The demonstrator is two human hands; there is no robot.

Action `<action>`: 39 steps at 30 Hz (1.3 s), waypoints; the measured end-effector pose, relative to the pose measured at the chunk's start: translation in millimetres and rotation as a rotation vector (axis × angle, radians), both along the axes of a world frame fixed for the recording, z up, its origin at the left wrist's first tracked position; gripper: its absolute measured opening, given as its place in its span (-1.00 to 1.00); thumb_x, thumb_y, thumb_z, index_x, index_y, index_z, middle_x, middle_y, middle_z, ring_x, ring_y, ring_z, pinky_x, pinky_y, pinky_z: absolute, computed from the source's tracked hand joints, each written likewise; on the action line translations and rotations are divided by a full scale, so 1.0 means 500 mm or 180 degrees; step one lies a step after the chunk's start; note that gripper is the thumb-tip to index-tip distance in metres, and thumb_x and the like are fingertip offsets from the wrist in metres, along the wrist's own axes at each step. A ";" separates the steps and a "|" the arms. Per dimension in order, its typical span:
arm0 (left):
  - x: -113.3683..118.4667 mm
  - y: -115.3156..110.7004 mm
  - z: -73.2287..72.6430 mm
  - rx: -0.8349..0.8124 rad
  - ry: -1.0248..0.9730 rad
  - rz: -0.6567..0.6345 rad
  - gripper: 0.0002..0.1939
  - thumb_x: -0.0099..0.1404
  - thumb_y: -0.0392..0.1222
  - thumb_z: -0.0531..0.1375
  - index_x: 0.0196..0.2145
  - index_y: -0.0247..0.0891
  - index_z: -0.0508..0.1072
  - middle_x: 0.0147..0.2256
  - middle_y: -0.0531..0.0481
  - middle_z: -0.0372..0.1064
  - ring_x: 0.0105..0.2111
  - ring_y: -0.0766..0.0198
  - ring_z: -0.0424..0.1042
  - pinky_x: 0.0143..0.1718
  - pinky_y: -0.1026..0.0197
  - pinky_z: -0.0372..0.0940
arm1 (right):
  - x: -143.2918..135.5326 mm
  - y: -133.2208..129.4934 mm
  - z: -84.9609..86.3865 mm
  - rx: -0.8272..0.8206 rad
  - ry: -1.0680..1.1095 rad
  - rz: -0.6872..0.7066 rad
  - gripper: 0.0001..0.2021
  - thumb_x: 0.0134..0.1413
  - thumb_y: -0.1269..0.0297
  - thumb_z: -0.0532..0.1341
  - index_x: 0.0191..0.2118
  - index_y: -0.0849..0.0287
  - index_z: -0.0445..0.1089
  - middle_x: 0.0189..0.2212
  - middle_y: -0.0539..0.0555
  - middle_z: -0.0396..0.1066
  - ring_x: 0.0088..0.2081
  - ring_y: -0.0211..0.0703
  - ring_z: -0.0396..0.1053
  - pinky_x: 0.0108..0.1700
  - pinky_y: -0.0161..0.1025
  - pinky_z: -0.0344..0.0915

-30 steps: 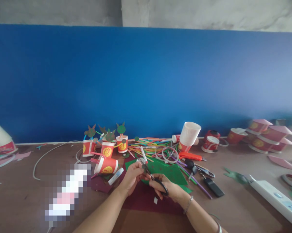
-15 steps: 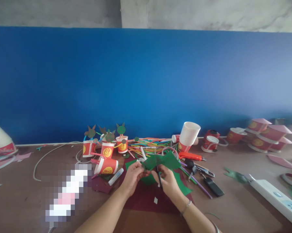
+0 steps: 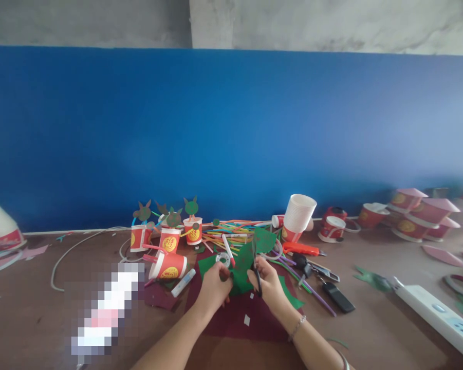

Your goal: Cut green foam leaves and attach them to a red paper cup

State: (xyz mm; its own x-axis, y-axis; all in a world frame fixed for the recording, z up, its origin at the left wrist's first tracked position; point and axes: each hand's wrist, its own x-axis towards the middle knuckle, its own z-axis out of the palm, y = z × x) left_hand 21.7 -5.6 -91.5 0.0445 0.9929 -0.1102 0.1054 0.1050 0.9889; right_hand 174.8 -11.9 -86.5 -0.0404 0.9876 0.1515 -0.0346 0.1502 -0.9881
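- Lifted green paper higher than before, between left hand and right hand.
- Grasping black scissors in right hand, by green paper.
- Curled left hand; cannot tell if holding anything.

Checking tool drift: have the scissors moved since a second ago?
Yes, to the right. Judged against the white marker, the blades of the scissors were near its red end and now sit off to its right.

Grn paper raised over maroon sheet; blk-handled scissors, blades pointing up.
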 end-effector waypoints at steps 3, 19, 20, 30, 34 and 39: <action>-0.006 -0.005 0.005 0.0571 0.0017 0.0226 -0.84 -0.10 -0.45 0.16 -0.55 -0.22 0.33 -0.58 0.15 0.31 -0.72 0.44 0.20 -0.69 0.39 -0.02 | 0.000 0.001 -0.005 -0.0006 -0.0003 0.0194 -0.84 -0.11 0.29 0.22 -0.45 0.16 0.18 -0.61 -0.13 0.08 -0.61 -0.40 -0.04 -0.58 -0.39 -0.05; 0.000 -0.009 0.033 0.0076 -0.0757 0.0087 -0.68 0.08 0.00 0.19 -0.60 -0.33 0.42 -0.80 0.14 0.09 -0.79 0.46 -0.02 -0.72 0.33 -0.17 | -0.001 -0.004 -0.002 0.0054 -0.0051 0.0024 -0.71 -0.07 0.14 0.24 -0.25 0.17 0.25 -0.48 -0.04 0.21 -0.52 -0.33 0.14 -0.53 -0.39 0.12; -0.001 -0.009 0.034 0.0104 -0.0834 0.0205 -0.65 0.07 0.03 0.20 -0.61 -0.35 0.44 -0.80 0.14 0.08 -0.77 0.46 0.00 -0.71 0.33 -0.16 | -0.002 -0.006 -0.002 0.0047 -0.0085 0.0062 -0.71 -0.06 0.13 0.24 -0.25 0.17 0.25 -0.49 -0.04 0.21 -0.51 -0.33 0.14 -0.53 -0.39 0.12; 0.016 -0.018 0.037 -0.0107 -0.1294 0.0840 -0.52 -0.10 0.10 0.31 -0.79 -0.30 0.21 -0.77 0.18 -0.01 -0.70 0.48 0.01 -0.66 0.35 -0.05 | -0.053 -0.046 0.025 -0.0611 -0.0450 0.0949 -0.67 -0.06 0.00 0.20 -0.37 0.21 0.27 -0.66 -0.07 0.29 -0.67 -0.37 0.18 -0.66 -0.43 0.11; 0.025 -0.029 0.046 -0.0122 -0.1292 0.0809 -0.44 -0.10 0.09 0.30 -0.83 -0.24 0.04 -0.80 0.21 -0.12 -0.75 0.49 -0.01 -0.71 0.35 -0.05 | -0.058 -0.046 0.025 -0.0601 -0.0413 0.0916 -0.65 -0.07 -0.02 0.21 -0.39 0.22 0.27 -0.69 -0.08 0.29 -0.69 -0.40 0.15 -0.68 -0.46 0.10; 0.037 -0.038 0.061 -0.0240 -0.1570 0.0580 -0.53 -0.12 0.12 0.29 -0.76 -0.24 0.14 -0.82 0.24 -0.08 -0.85 0.42 0.03 -0.83 0.31 0.00 | -0.055 -0.040 0.018 -0.0569 -0.0279 0.0799 -0.64 -0.11 -0.01 0.25 -0.42 0.20 0.24 -0.71 -0.10 0.27 -0.70 -0.39 0.16 -0.70 -0.47 0.09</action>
